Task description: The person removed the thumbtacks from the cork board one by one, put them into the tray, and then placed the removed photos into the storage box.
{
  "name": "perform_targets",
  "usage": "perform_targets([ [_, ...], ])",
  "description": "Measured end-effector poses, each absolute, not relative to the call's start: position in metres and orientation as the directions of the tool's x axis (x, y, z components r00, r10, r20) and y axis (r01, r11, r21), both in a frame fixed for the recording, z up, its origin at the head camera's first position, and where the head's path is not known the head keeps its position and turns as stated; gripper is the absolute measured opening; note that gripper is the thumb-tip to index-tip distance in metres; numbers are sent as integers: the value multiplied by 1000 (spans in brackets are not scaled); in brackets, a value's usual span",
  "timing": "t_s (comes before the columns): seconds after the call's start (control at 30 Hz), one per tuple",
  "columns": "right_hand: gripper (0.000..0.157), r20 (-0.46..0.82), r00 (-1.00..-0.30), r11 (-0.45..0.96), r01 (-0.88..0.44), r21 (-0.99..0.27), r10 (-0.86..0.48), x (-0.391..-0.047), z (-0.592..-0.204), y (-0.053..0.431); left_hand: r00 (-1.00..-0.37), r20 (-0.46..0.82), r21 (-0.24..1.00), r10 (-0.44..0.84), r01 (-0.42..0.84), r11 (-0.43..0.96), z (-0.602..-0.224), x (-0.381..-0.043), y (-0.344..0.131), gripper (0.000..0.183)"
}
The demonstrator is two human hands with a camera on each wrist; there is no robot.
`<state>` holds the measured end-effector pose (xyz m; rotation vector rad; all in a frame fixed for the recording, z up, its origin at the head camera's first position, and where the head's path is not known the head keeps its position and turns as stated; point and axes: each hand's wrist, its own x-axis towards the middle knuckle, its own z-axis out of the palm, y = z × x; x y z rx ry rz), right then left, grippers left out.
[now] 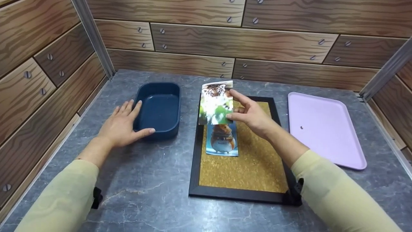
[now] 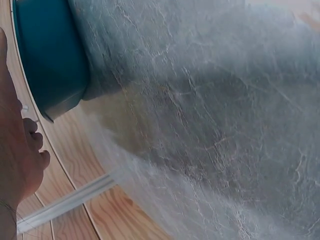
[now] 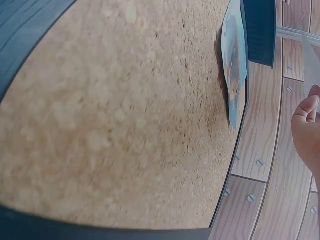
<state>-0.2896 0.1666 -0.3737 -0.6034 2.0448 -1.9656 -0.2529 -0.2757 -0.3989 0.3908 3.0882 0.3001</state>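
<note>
My right hand (image 1: 252, 117) pinches the right edge of a tiger picture card (image 1: 215, 108) between thumb and fingers, above the upper left of a black-framed corkboard (image 1: 257, 174). A second card, showing a hamster-like animal (image 1: 222, 140) on blue, lies on the cork, its top hidden behind the tiger card. In the right wrist view, the held card appears as a pale sheet (image 3: 311, 62). With fingers spread, my left hand (image 1: 120, 125) rests at the left and near rim of a dark blue bin (image 1: 176, 127). Only part of that hand (image 2: 22, 155) shows in the left wrist view.
Right of the corkboard lies a purple tray (image 1: 325, 135) with a small shiny metal piece (image 1: 302, 127) on it. The grey marbled table (image 1: 145, 196) is bounded by wood-patterned walls (image 1: 193, 38) at the back and sides.
</note>
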Motion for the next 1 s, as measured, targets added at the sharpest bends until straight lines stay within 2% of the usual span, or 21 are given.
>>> perform_targets([
  [0.6, 87, 136, -861, -53, -127, -991, -489, -300, -372, 129, -980, -78, 234, 185, 163, 959, -405, -256, -292, 135],
  [1.0, 86, 118, -866, -42, -111, -993, -486, -304, -370, 114, -974, -82, 297, 211, 178, 938, -408, -263, -285, 131],
])
